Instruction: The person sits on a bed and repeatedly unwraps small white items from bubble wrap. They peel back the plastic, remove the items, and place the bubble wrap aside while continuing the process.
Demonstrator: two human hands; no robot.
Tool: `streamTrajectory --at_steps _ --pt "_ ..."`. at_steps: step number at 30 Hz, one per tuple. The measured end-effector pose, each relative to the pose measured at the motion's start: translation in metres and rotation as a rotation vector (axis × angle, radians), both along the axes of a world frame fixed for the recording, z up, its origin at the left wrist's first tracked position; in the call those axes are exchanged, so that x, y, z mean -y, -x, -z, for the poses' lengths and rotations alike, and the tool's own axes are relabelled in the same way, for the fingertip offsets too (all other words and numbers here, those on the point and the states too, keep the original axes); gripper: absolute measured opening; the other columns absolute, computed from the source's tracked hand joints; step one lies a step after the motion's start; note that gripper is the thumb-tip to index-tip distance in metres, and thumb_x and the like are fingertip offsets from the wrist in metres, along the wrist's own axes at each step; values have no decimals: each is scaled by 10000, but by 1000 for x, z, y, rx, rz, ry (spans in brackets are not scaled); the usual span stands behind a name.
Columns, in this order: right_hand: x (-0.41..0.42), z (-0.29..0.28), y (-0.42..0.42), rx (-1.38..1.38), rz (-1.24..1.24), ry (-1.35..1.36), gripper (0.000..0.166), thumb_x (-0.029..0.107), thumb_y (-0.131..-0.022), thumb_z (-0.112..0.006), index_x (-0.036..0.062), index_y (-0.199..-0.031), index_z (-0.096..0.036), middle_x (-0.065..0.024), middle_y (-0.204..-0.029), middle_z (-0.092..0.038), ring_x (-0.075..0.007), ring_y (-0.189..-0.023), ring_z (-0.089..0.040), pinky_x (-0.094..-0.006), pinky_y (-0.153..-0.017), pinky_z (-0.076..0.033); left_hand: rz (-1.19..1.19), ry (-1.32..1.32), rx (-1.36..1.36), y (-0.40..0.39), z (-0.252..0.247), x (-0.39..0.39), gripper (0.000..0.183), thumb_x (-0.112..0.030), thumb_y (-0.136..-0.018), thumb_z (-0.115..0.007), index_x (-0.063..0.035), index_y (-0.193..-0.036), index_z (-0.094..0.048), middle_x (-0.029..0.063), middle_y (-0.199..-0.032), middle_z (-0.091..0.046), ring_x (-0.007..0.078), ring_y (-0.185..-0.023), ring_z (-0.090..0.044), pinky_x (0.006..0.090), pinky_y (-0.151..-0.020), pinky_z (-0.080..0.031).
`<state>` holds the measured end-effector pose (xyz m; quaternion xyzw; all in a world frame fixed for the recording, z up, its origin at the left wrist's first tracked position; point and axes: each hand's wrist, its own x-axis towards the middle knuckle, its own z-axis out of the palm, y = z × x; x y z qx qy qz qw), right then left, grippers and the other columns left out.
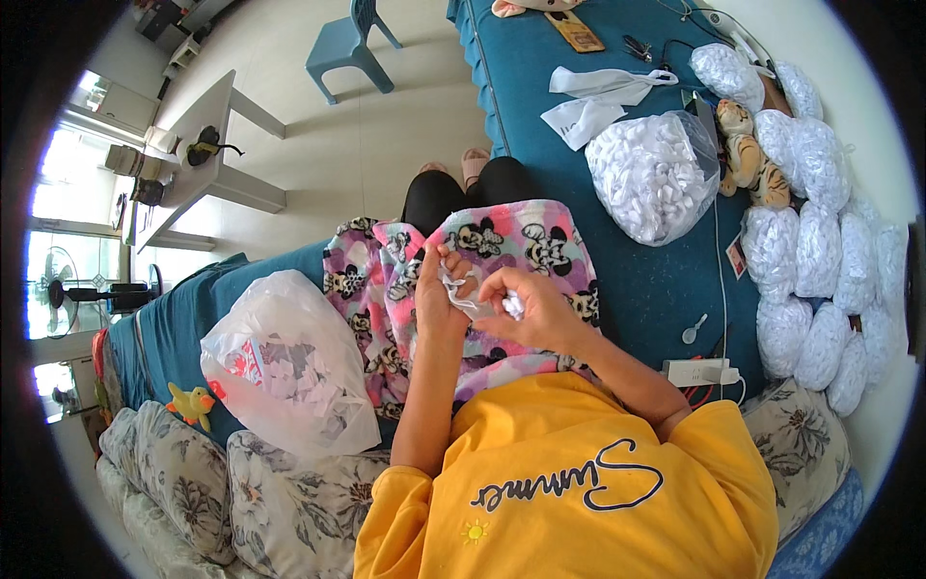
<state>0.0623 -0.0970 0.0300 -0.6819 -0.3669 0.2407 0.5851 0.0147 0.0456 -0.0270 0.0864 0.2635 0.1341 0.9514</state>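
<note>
Both hands are together above a plush blanket with cartoon mice on my lap. My left hand grips a crumpled white strip, perhaps fabric or thin plastic. In my right hand are small white pieces, held in the curled fingers, and its fingertips are close to the strip. On the left lies an open white plastic bag with pale scraps inside. A clear bag full of small white pieces rests on the teal-covered seat at the right.
Several packed bags of white pieces line the right wall, beside a plush tiger. A white power strip lies near my right elbow. A yellow toy duck and floral cushions are at left. A blue plastic chair stands ahead.
</note>
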Motion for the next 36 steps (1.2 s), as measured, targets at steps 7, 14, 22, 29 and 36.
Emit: streamTrajectory --at_steps 7,14,22,29,36 --pt "-5 8 -14 -178 243 51 97 67 -745 -677 22 -782 -600 -48 -714 -569 -155 -635 -543 -254 -578 -426 108 -301 -232 4 -7 1 276 -369 -904 -503 -118 -789 -508 -47 -642 -408 58 -502 -335 187 -366 -215" --pt "1 4 -25 535 255 -18 104 3 -715 -673 39 -778 -598 -61 -747 -533 -185 -667 -555 -269 -584 -438 490 -413 -143 18 -25 6 210 -283 -863 -582 -81 -821 -544 -31 -659 -470 33 -508 -375 171 -366 -205" --pt "6 21 -28 -226 259 121 158 161 -794 -665 15 -820 -612 -24 -747 -599 -90 -662 -535 -236 -600 -428 302 -789 -313 17 -26 11 155 -185 -826 -649 -56 -831 -564 -47 -596 -486 8 -443 -358 170 -373 -245" --pt "1 30 -28 -219 166 192 196 201 -838 -622 11 -797 -596 -2 -698 -576 -47 -620 -477 -219 -554 -400 372 -986 -324 16 -21 14 164 -196 -822 -651 -66 -850 -556 -45 -588 -485 11 -463 -397 162 -381 -256" --pt "-11 37 -19 -58 380 133 263 217 -848 -596 11 -692 -544 -34 -571 -526 -73 -500 -441 -255 -455 -356 176 -1180 -303 16 -25 27 203 -151 -810 -627 -29 -957 -559 -30 -721 -520 22 -585 -431 171 -492 -342"
